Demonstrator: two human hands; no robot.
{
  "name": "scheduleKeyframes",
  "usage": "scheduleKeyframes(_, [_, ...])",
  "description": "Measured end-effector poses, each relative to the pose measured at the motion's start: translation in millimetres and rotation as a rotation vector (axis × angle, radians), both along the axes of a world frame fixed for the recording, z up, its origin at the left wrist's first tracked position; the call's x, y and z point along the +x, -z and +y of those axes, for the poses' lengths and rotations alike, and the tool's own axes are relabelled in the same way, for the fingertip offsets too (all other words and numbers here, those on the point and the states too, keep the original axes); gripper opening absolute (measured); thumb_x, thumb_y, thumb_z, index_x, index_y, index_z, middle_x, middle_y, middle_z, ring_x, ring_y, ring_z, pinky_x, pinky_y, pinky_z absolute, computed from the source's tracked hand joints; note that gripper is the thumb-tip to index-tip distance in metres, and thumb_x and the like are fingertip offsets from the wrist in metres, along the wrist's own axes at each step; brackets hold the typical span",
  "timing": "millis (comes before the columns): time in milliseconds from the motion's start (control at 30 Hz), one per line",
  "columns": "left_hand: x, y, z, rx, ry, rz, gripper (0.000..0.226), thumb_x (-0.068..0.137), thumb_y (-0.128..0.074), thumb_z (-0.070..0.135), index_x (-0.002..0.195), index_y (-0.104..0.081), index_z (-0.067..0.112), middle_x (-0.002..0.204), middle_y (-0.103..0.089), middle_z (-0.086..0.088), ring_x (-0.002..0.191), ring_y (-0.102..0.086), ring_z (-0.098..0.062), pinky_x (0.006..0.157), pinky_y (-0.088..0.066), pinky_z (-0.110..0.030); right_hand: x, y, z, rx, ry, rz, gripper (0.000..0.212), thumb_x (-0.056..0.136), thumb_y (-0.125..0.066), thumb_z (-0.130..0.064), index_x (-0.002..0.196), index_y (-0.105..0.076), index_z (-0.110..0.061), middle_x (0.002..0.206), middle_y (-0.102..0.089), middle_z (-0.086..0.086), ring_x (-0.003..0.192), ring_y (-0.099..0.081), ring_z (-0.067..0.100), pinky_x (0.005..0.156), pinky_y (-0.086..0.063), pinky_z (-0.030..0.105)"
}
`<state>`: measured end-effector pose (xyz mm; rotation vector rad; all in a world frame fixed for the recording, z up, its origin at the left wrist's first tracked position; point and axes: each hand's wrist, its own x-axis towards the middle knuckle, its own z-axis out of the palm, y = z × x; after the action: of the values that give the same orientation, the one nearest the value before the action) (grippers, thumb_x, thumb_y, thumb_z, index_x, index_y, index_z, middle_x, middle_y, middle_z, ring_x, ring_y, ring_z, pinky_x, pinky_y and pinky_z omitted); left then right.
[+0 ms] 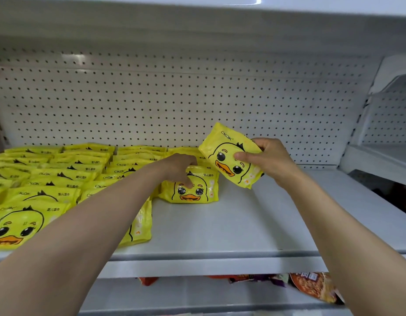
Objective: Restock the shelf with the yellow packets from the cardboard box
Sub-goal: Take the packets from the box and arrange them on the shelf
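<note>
Two hands were at work, each on one yellow packet. Nearest you, the shelf lay bare on its right half, so that was where stock still had to go. Your left hand curled its grip over the top of the packet on the shelf, apparently squaring it beside the rows, which ran three wide; I could not count them all. Your right hand pinched the lifted packet, tilted, probably next. No cardboard box was in view.
</note>
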<state>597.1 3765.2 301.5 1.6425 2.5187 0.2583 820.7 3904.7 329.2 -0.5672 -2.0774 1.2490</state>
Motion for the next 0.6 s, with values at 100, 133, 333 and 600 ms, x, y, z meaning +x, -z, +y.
scheduleKeyframes(100, [-0.4, 6.7, 0.3, -0.040, 0.007, 0.028, 0.077, 0.071, -0.083, 0.039, 0.136, -0.043, 0.027, 0.120, -0.053, -0.002, 0.113, -0.041, -0.021, 0.091, -0.045, -0.036, -1.8, 0.2, 3.2, 0.003, 0.003, -0.013, 0.024, 0.072, -0.087, -0.020, 0.091, -0.074, -0.013, 0.081, -0.076, 0.002, 0.070, -0.073, 0.017, 0.061, -0.059, 0.035])
scheduleKeyframes(133, [-1.7, 9.8, 0.8, -0.029, 0.007, 0.045, 0.078, 0.070, -0.084, 0.040, 0.135, -0.043, 0.028, 0.122, -0.053, -0.002, 0.117, -0.039, -0.023, 0.093, -0.044, -0.038, -2.4, 0.4, 4.1, 0.002, 0.001, -0.017, 0.023, 0.072, -0.087, -0.020, 0.090, -0.074, -0.013, 0.080, -0.076, 0.001, 0.068, -0.072, 0.016, 0.058, -0.059, 0.033])
scheduleKeyframes(333, [-5.3, 9.7, -7.4, 0.094, -0.038, 0.107, 0.080, 0.067, -0.085, 0.046, 0.134, -0.046, 0.027, 0.123, -0.054, 0.000, 0.121, -0.041, -0.023, 0.097, -0.042, -0.038, -5.3, -2.3, 7.8, 0.046, -0.046, -0.088, 0.020, 0.073, -0.086, -0.018, 0.088, -0.073, -0.015, 0.080, -0.076, 0.002, 0.069, -0.073, 0.015, 0.057, -0.057, 0.028])
scheduleKeyframes(600, [25.7, -48.0, -32.2, 0.674, -0.122, -0.175, 0.028, 0.101, -0.046, 0.033, 0.117, -0.061, 0.016, 0.108, -0.064, 0.000, 0.097, -0.057, -0.019, 0.073, -0.039, -0.026, -16.9, -4.3, 10.1, 0.198, -0.182, -0.286, 0.028, 0.070, -0.089, -0.021, 0.093, -0.074, -0.020, 0.087, -0.076, -0.002, 0.084, -0.073, 0.019, 0.080, -0.059, 0.035])
